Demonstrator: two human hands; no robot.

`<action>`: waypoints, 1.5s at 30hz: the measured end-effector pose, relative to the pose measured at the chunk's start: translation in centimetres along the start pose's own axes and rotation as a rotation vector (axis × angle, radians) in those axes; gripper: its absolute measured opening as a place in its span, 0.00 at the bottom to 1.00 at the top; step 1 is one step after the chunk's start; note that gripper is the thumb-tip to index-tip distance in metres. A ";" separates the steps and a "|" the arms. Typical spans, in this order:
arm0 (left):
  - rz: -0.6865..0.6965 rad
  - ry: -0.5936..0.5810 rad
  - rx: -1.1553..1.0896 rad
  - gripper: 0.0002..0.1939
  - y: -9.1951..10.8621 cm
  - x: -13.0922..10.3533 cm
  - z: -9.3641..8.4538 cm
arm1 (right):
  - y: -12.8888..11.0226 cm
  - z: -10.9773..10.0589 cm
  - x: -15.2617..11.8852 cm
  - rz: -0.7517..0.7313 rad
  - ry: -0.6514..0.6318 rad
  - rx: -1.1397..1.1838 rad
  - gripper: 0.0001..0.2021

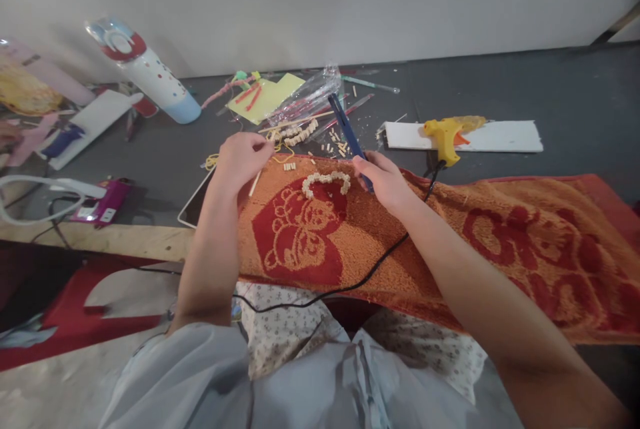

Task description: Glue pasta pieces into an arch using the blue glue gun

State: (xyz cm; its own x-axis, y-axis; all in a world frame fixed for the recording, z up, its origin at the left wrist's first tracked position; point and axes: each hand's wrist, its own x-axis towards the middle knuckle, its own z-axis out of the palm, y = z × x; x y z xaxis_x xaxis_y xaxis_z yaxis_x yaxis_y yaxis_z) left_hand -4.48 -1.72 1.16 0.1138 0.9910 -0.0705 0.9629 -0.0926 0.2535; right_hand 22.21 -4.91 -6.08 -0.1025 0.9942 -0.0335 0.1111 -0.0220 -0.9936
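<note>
My right hand (pixel 383 179) is closed round a slim dark blue tool, which looks like a utility knife (pixel 347 126), tilted up and away over the towel's far edge. My left hand (pixel 245 157) has its fingers pinched beside yellow string (pixel 283 149) and a pile of small pale pieces (pixel 303 132); what they hold, if anything, is hidden. Between the hands, a curved chain of small pale pieces (pixel 326 182) lies on the orange and red towel (pixel 380 242). A thin pale stick (pixel 255 182) rests just below my left fingers.
A yellow glue gun (pixel 445 136) lies on a white board (pixel 515 136), its black cord (pixel 380 262) crossing the towel. Further left are a white bottle (pixel 155 79), a phone or tablet (pixel 193 206) and a purple power strip (pixel 103 206). Clear plastic wrap (pixel 313 96) lies behind.
</note>
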 end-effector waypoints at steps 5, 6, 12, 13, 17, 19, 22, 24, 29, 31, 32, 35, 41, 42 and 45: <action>-0.071 -0.027 0.091 0.14 0.8 -0.4 0.1 | -0.1 0.0 -0.1 0.007 -0.001 0.015 0.18; -0.052 -0.040 0.118 0.14 0.9 -0.4 0.1 | -0.1 0.0 -0.1 0.003 0.001 0.016 0.18; 0.011 -0.102 0.250 0.15 1.2 -0.5 0.3 | 0.0 0.0 -0.1 -0.002 -0.004 0.005 0.17; 0.028 -0.128 0.262 0.15 1.2 -0.6 0.4 | 0.0 0.0 -0.1 0.002 -0.002 0.007 0.17; 0.071 -0.207 0.288 0.16 1.2 -0.7 0.6 | 0.0 0.0 -0.1 0.007 -0.005 0.003 0.18; 0.067 -0.242 0.291 0.16 1.2 -0.7 0.8 | 0.0 0.0 -0.1 0.014 -0.003 -0.002 0.18; 0.056 -0.279 0.287 0.16 1.2 -0.7 1.0 | 0.0 0.0 0.0 0.016 0.001 -0.006 0.17; 0.058 -0.281 0.278 0.16 1.3 -0.6 1.1 | -0.1 0.0 0.0 0.012 -0.005 -0.005 0.17; 0.057 -0.282 0.254 0.15 1.5 -0.5 1.4 | -0.1 0.0 -0.1 0.011 -0.015 0.006 0.16; 0.052 -0.280 0.263 0.15 1.5 -0.4 1.5 | -0.1 0.0 -0.1 0.007 -0.014 0.012 0.17; 0.057 -0.271 0.267 0.15 1.5 -0.4 1.6 | -0.1 0.1 -0.1 0.005 -0.014 0.013 0.17; 0.100 -0.235 0.282 0.16 1.4 -0.4 1.8 | 0.0 0.1 -0.1 0.002 -0.010 0.013 0.18; 0.122 -0.300 0.325 0.17 1.6 -0.4 1.7 | 0.0 0.2 -0.1 0.009 -0.014 0.011 0.19; 0.124 -0.312 0.323 0.17 1.6 -0.4 1.7 | 0.0 0.2 -0.1 0.010 -0.015 0.010 0.18; 0.130 -0.321 0.321 0.18 1.7 -0.4 1.5 | -0.1 0.2 -0.2 0.005 -0.013 0.014 0.17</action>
State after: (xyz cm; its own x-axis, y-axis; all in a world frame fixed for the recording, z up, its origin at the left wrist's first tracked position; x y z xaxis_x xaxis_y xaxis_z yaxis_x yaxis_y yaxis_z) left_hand -2.54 -2.37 0.12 0.2594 0.8939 -0.3656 0.9570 -0.2889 -0.0274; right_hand 22.06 -5.08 -5.99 -0.1148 0.9926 -0.0397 0.0982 -0.0284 -0.9948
